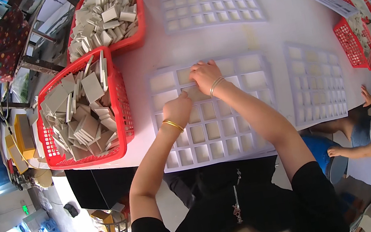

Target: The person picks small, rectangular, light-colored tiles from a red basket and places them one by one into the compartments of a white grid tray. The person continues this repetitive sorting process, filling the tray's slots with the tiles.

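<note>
In front of me lies a white compartment tray (170, 141), its cells lined with pale, flat square pieces. A darker greyish square piece (198, 94) lies at a cell in its upper left part, between my hands. My left hand (178, 109) is closed, its fingertips at the left edge of that piece. Just above and to the right, my right hand (206, 75) bends over the tray with its fingers curled together and pointing down at the piece's upper edge. Anything under the right fingertips is hidden.
Left of the tray stands a red basket (125, 111) full of grey square pieces, with another red basket (142, 13) behind it. More white trays lie at the back (212, 2) and right (317, 80). Another person (369, 145) sits at the right, near a red basket (352, 48).
</note>
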`<act>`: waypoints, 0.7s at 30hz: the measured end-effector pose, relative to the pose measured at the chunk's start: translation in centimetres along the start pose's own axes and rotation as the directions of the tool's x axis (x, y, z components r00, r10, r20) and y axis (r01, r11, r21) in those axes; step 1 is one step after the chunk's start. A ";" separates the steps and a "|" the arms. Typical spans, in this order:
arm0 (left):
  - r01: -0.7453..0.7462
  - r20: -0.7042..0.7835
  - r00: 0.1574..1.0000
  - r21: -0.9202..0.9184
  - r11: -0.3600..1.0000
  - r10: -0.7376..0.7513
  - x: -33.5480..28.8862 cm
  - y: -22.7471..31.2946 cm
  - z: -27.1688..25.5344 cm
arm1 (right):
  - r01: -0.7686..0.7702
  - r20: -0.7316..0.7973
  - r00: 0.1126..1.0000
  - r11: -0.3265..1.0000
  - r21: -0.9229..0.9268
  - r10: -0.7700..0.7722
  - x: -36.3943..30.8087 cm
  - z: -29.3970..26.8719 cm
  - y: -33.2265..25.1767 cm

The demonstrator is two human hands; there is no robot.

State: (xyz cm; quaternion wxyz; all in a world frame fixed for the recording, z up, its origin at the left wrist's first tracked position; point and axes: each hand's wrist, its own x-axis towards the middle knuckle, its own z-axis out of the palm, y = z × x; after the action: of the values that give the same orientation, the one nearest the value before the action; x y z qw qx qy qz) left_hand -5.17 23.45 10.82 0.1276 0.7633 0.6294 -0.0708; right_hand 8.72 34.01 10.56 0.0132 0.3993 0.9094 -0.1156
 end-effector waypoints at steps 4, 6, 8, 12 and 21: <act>-0.010 -0.316 0.943 -0.330 0.944 -0.101 -2.1 -1.4 0.0 | 0.157 -0.420 0.908 0.924 0.350 0.005 -4.3 -0.6 1.8; 0.069 -0.437 0.855 -0.441 0.895 -0.282 -5.3 -2.4 -0.3 | 0.155 -0.595 0.800 0.931 0.329 0.077 -8.3 -2.0 3.9; 0.222 -0.422 0.793 -0.471 0.854 -0.440 -9.4 -3.6 0.8 | 0.039 -0.693 0.686 0.940 0.340 0.222 -13.7 -1.6 6.2; 0.409 -0.258 0.741 -0.558 0.722 -0.620 -16.0 -4.9 4.6 | -0.310 -0.562 0.659 0.862 0.401 0.499 -25.4 2.6 10.2; 0.429 -0.098 0.796 -0.606 0.670 -0.598 -17.1 -3.1 5.1 | -0.377 -0.378 0.636 0.698 0.609 0.673 -29.3 5.6 5.6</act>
State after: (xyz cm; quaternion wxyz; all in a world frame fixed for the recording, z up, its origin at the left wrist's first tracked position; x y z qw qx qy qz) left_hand -11.33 6.43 10.15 0.2245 0.4827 0.8241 0.1936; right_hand 32.38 15.23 7.42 -0.3261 0.6598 0.6471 -0.1990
